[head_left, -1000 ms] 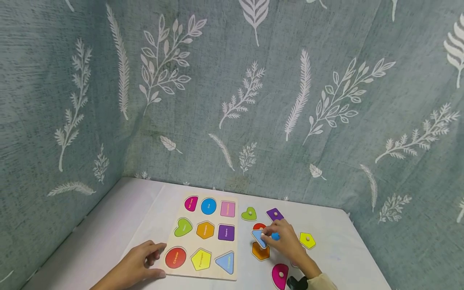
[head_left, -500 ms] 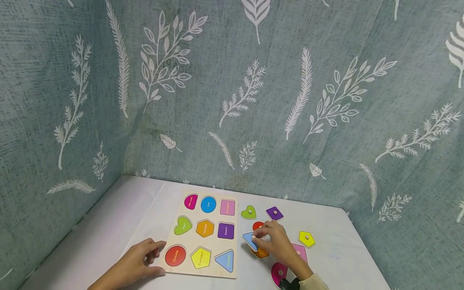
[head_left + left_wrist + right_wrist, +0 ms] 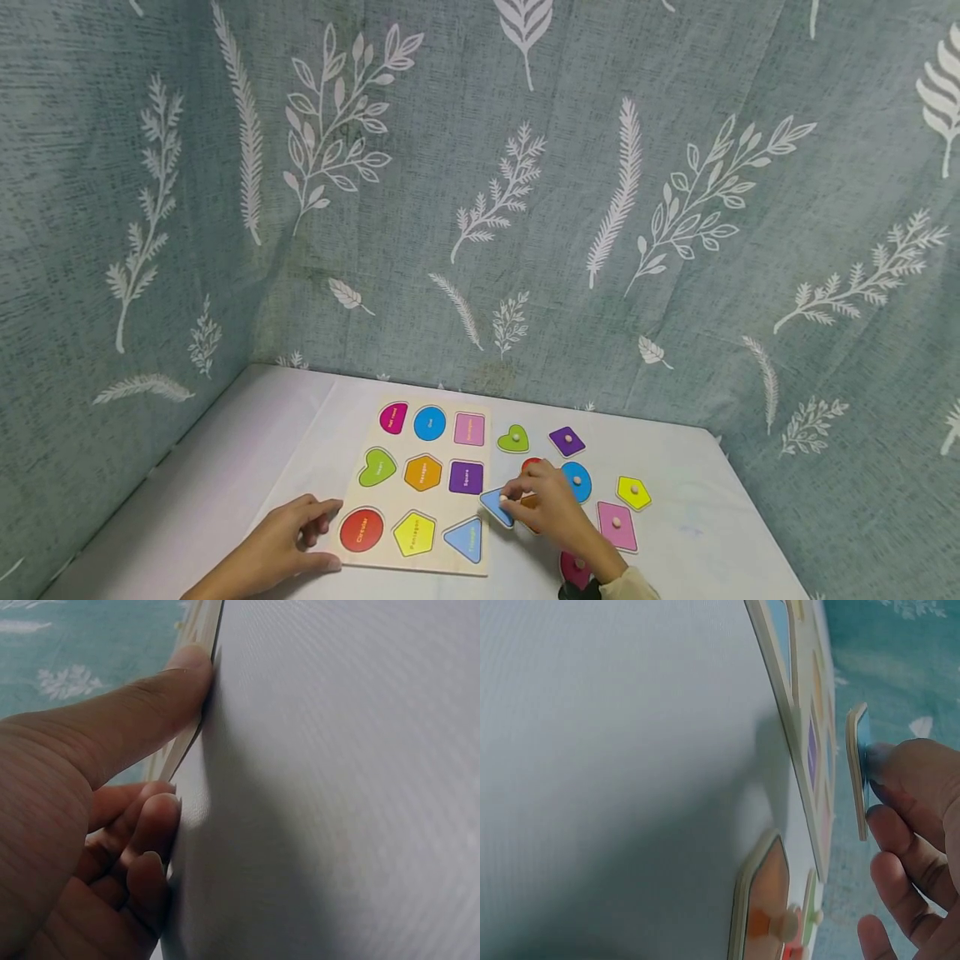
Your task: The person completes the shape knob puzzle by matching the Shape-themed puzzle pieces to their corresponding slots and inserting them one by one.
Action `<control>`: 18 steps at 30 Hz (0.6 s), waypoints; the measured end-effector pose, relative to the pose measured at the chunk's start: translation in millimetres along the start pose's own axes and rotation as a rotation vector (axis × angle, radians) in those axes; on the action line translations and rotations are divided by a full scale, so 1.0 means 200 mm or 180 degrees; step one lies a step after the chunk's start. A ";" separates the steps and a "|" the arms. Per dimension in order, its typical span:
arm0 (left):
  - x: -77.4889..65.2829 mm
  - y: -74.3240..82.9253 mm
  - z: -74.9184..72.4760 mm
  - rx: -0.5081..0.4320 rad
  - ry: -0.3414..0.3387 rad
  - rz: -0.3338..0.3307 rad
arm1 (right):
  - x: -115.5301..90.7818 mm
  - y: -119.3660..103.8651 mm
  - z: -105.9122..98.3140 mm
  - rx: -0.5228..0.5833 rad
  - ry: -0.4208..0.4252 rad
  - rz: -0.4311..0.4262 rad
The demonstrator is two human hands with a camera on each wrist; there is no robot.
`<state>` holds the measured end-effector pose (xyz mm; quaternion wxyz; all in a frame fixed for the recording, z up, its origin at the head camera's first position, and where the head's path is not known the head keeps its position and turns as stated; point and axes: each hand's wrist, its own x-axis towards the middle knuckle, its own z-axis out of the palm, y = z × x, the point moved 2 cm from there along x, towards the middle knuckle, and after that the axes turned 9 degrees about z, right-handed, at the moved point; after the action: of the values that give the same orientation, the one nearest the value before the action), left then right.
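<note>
My right hand (image 3: 549, 504) pinches the knob of a light-blue triangle puzzle piece (image 3: 492, 505), which overlaps the right edge of the wooden shape board (image 3: 390, 496) in the head view. In the right wrist view, the triangle piece (image 3: 859, 772) is tilted on edge and raised off the white tabletop. The board's printed blue triangle spot (image 3: 467, 540) lies just below it in the head view. At the board's left edge rests my left hand (image 3: 281, 546), its thumb (image 3: 161, 701) touching the board's side and the other fingers loosely bent.
Right of the board lie several knobbed pieces: a green heart (image 3: 513, 439), purple square (image 3: 567, 442), blue round piece (image 3: 576, 482), yellow pentagon (image 3: 633, 493) and pink rectangle (image 3: 617, 527). The right hand partly covers an orange hexagon (image 3: 765, 900), a red piece (image 3: 531, 465) and a magenta piece (image 3: 574, 568).
My right hand has carried the blue triangle piece leftward from above the loose pieces to the board's right edge. The left hand stays at the board's left edge.
</note>
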<state>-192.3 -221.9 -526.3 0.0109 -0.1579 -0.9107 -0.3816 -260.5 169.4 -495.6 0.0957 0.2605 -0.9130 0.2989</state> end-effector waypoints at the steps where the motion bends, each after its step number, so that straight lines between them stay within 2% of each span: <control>1: 0.00 0.00 0.00 0.0012 0.0003 0.0013 | 0.00 0.00 0.01 -0.0005 -0.0001 -0.0002; 10: 0.00 0.01 0.00 -0.0026 0.0047 -0.0096 | 0.00 -0.05 0.06 -0.0050 -0.0077 -0.0025; 18: -0.01 -0.01 -0.01 -0.0091 -0.0013 0.0047 | 0.01 -0.09 0.11 -0.0034 -0.0439 0.0302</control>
<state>-191.7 -224.9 -526.1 0.0096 -0.1655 -0.9039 -0.3942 -252.4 142.9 -503.0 0.0197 0.2365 -0.9304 0.2795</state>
